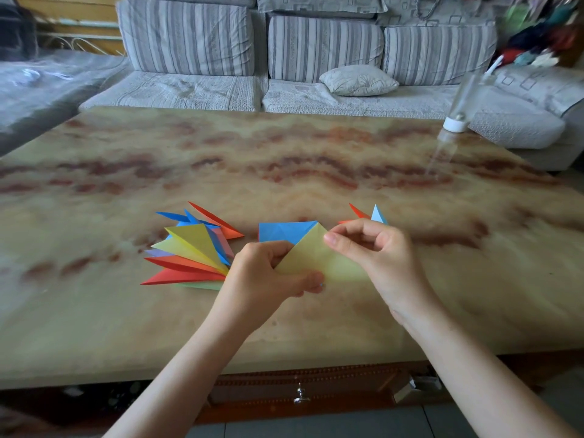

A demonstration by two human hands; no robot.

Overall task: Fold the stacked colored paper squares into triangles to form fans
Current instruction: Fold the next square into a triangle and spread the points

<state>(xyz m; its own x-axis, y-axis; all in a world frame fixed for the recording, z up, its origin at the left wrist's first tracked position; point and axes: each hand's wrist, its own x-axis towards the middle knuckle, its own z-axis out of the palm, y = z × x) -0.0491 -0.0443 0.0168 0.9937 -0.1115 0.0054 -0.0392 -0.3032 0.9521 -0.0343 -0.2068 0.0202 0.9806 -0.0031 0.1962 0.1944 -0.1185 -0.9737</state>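
A pale yellow paper sheet (pixel 319 259) is held just above the marble table, one corner pointing up. My left hand (pixel 268 276) pinches its lower left edge between thumb and fingers. My right hand (pixel 369 248) pinches its upper right edge near the tip. Behind the yellow sheet lies a blue paper square (pixel 282 232) with crease lines. To the left, a fan of folded triangles (pixel 192 251) in yellow, red, blue, pink and green is spread flat. A few more folded triangles (pixel 368 214), red and light blue, peek out behind my right hand.
The marble table (pixel 284 159) stretches wide around the papers. A clear bottle with a white cap (pixel 458 115) stands at the far right. A grey striped sofa (pixel 252 58) with a small cushion (pixel 358 80) runs behind the table. A drawer knob (pixel 299 396) sits under the front edge.
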